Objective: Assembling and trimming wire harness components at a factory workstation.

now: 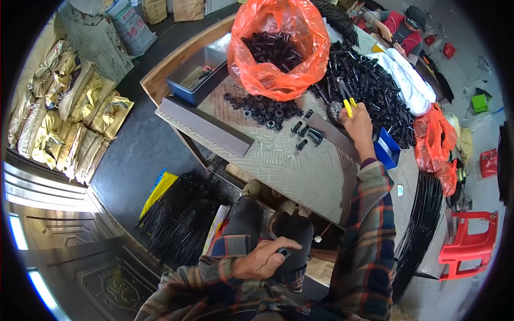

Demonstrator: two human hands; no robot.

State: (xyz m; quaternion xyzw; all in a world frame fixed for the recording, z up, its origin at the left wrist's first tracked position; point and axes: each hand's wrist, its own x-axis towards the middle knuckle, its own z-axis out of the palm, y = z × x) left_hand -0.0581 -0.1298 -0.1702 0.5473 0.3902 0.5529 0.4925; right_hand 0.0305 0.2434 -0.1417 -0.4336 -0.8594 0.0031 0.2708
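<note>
My right hand point(357, 124) is closed on pliers point(349, 106) with yellow handles, at the right side of the table. The metal tip lies over a small round dish point(336, 111) of tiny pale bits, beside a heap of black plastic parts point(364, 80). Low over my lap, my left hand point(262, 259) is closed around a small black tubular part point(284, 251), its end showing at the fingertips. Several loose black tubular parts point(308, 132) lie on the table between the hands and the bag. Behind them are small black rings point(262, 111).
An orange plastic bag point(251, 77) of black parts stands on the table point(300, 176). Left of it are a blue-grey bin point(184, 88) and a long grey strip point(203, 125). A blue box point(386, 150) sits by my right wrist. Another person point(399, 29) sits at the far right.
</note>
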